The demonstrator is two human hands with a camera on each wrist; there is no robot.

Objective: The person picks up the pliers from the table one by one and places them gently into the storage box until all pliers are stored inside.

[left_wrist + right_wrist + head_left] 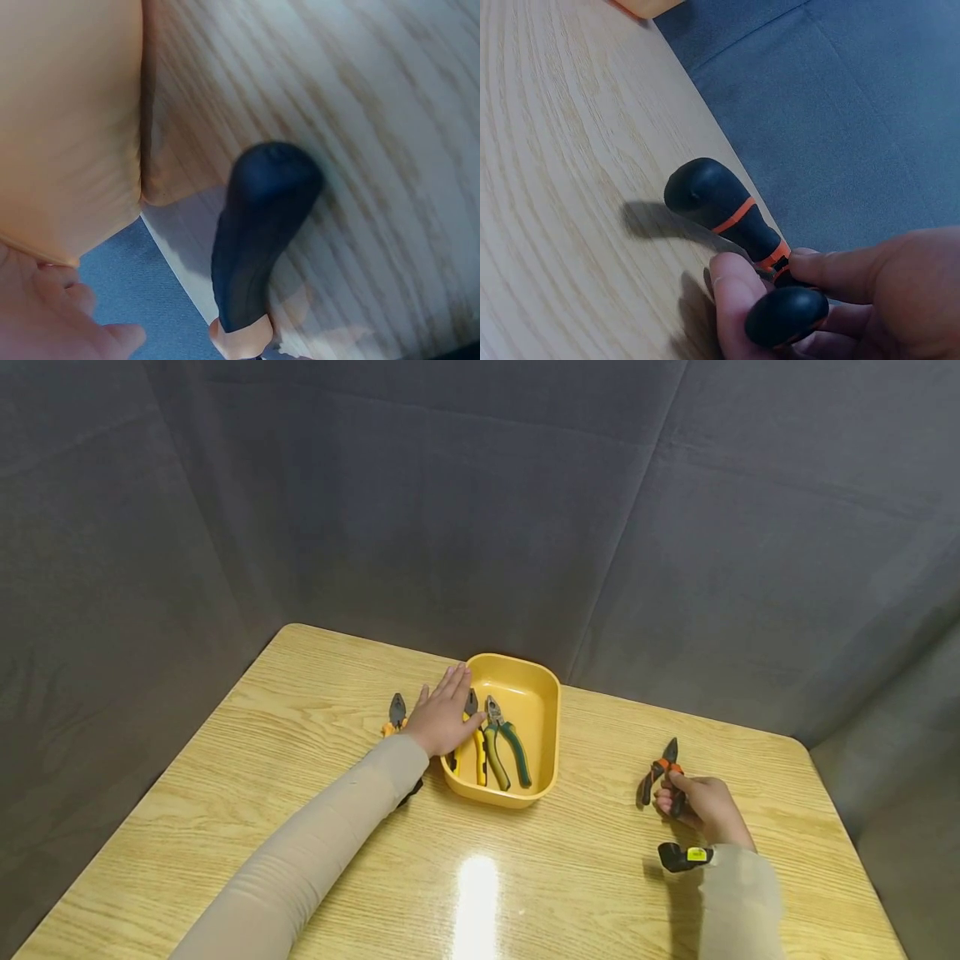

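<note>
Head view shows the right hand clenched round the black-and-orange pliers, lifted just above the worktop near its right edge. Over on the other side, the left hand lies flat, fingers straight — resting across the rim of the yellow tray, grasping nothing. Two more pliers lie inside that tray — another pair sits just left of it.
</note>
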